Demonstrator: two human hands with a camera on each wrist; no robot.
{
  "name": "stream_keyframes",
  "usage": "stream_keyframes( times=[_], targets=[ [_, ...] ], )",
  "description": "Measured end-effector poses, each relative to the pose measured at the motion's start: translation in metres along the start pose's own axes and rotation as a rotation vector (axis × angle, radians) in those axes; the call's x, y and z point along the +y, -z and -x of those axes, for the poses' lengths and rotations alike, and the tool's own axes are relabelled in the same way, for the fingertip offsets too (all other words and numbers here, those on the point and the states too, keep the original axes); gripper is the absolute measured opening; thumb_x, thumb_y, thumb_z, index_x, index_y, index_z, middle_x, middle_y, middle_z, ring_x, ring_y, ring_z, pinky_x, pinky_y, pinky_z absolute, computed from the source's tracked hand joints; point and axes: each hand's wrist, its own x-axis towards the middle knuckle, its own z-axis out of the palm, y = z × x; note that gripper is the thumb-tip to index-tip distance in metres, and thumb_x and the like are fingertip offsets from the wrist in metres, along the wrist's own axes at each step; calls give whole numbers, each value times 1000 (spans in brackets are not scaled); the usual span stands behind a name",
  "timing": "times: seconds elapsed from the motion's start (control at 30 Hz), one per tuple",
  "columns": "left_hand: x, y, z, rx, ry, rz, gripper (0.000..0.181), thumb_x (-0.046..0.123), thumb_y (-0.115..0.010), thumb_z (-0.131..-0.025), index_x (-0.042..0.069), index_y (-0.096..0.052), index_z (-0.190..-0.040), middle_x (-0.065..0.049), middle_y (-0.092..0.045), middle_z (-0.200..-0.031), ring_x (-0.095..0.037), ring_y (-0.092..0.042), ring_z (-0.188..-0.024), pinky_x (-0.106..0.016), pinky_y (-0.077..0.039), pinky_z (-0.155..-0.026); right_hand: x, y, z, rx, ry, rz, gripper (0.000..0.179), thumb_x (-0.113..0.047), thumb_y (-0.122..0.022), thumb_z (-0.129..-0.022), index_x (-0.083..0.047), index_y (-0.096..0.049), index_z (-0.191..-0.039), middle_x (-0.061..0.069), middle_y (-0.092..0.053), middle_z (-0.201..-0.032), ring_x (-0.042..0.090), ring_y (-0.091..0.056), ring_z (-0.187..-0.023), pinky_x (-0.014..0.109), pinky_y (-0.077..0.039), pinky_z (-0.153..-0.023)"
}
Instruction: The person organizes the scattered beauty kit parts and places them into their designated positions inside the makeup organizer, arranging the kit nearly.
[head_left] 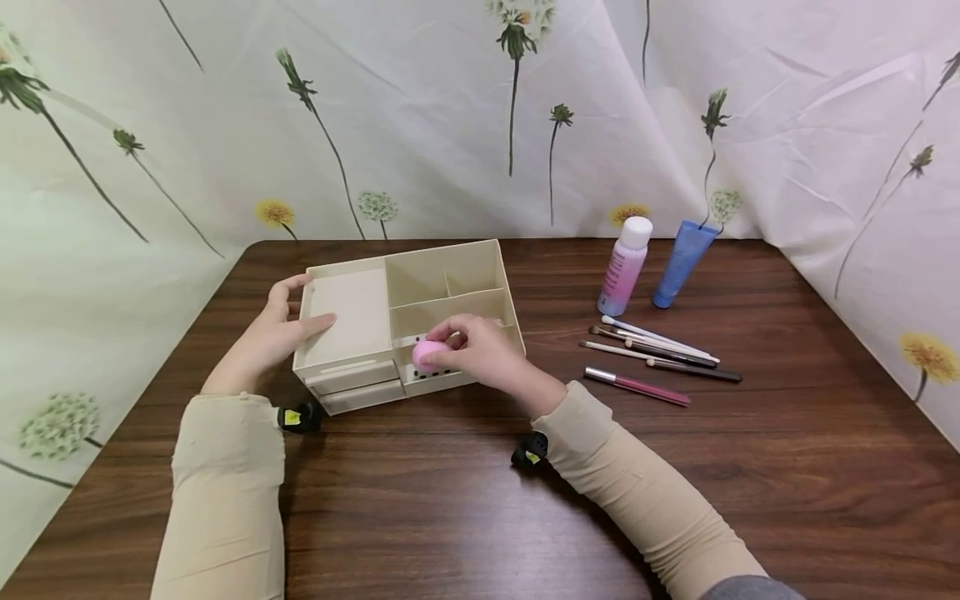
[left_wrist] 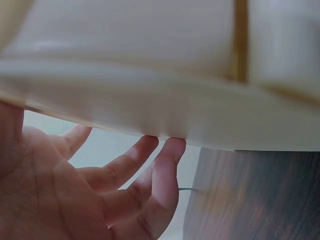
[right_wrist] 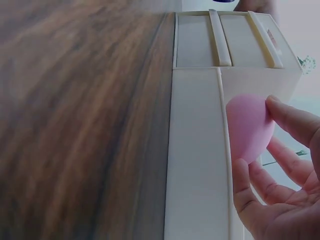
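A cream makeup organizer with two drawers and several open compartments stands left of centre in the head view. My left hand holds its left end, thumb on the top panel; in the left wrist view the fingertips touch its side. Between the thumb and fingers of my right hand is a pink makeup sponge, egg-shaped and smooth. The right wrist view shows the sponge just inside the front compartment's low wall. Below it lies something white with black dots, partly hidden.
Right of the organizer stand a pink-and-blue bottle with a white cap and a blue tube. Several makeup brushes and a slim pink tube with a silver end lie before them. Behind the wooden table hangs a floral cloth.
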Motion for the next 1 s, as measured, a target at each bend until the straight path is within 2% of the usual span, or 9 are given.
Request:
stream_keyframes(
  times=[0.23,0.37,0.53,0.83,1.0],
  targets=[
    [-1,1,0,2,-15,-15,83,30,-52,-102,9,5,-158,-37,-18,-149,-44,-32,-131,-42,-40,-95,0,-3,-1,1,55,55,24,-19,-76,-88,-7,-73,-109,7,-69,-104,15,-63,-86,20,-47,-73],
    [-2,1,-1,-7,-17,-15,82,29,-50,-102,9,6,-158,-38,-17,-150,-44,-31,-132,-38,-41,-92,1,-2,0,-3,59,71,24,-17,-75,-89,-6,-73,-110,8,-70,-103,17,-64,-87,20,-48,-74],
    [-2,1,-1,-11,-19,-20,82,29,-50,-102,8,6,-158,-38,-17,-150,-44,-32,-132,-31,-40,-88,2,-1,0,-10,58,59,24,-16,-75,-89,-5,-73,-110,9,-70,-103,18,-65,-87,20,-48,-75],
    [-2,0,-1,-12,-12,0,82,29,-50,-102,9,7,-158,-37,-16,-151,-43,-30,-133,-35,-40,-91,-2,3,2,-12,38,35,25,-16,-75,-88,-7,-72,-111,8,-72,-102,15,-63,-86,19,-47,-72],
    [-2,0,-1,-14,-5,15,82,29,-50,-102,10,7,-158,-36,-15,-152,-42,-31,-133,-30,-40,-88,-8,9,5,11,40,16,24,-16,-75,-87,-7,-73,-109,7,-72,-100,13,-62,-83,18,-46,-69]
  ],
)
